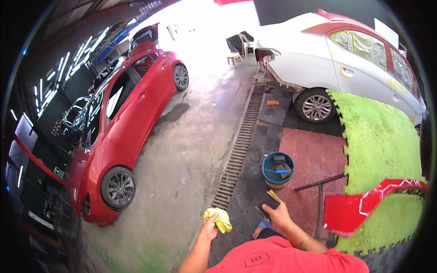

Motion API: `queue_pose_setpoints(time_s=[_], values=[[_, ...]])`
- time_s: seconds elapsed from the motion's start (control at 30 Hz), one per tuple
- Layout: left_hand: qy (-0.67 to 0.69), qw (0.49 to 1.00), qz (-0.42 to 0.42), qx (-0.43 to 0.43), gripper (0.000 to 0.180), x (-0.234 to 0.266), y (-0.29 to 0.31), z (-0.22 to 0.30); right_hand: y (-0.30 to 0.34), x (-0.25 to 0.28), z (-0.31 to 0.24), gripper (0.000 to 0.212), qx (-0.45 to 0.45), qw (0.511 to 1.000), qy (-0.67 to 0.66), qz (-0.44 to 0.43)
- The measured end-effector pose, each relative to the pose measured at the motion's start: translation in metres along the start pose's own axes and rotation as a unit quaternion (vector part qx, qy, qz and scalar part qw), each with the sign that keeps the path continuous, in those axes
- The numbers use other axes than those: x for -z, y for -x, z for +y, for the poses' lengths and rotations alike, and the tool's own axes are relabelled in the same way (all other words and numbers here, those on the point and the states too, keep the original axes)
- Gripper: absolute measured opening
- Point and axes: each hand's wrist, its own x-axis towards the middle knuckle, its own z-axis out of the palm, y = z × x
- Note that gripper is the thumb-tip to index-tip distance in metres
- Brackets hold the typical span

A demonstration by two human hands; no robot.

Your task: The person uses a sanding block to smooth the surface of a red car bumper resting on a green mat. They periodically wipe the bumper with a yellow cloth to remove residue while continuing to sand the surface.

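My left hand (209,228) is closed around a crumpled yellow cloth (219,220), out over the edge of the drain grate. In my right hand (279,214) is a thin dark sheet with a yellow edge (273,196), pinched between thumb and fingers; it looks like sandpaper, but I cannot be sure. Just beyond that hand stands a round bucket (276,183), dark inside, with grey blocks and a blue piece (282,171) across its top. To the right, a red car body panel (346,211) with pale patches along its edge rests against green foam mats (382,136).
A black metal stand (320,204) lies between the bucket and the panel. A long drain grate (241,145) runs ahead. A red car (132,109) stands at left, a partly masked white-and-red car (309,63) at far right. An orange piece (273,103) lies near its wheel.
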Motion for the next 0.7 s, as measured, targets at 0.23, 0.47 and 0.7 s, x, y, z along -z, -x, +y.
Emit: queue_pose_setpoints(time_s=[0.23,0.47,0.7], values=[[0.036,0.987,-0.132,0.08,0.085,-0.113,-0.086,0.128,-0.028,0.057,-0.013,0.031,-0.032,0.982,-0.085,0.166],[-0.027,0.912,-0.337,0.232,0.046,-0.199,-0.151,0.19,-0.039,0.122,0.069,0.031,-0.056,0.91,-0.155,0.381],[-0.117,0.904,-0.315,0.263,0.051,-0.278,-0.251,0.181,-0.068,0.118,0.105,0.031,-0.071,0.828,-0.222,0.51]])
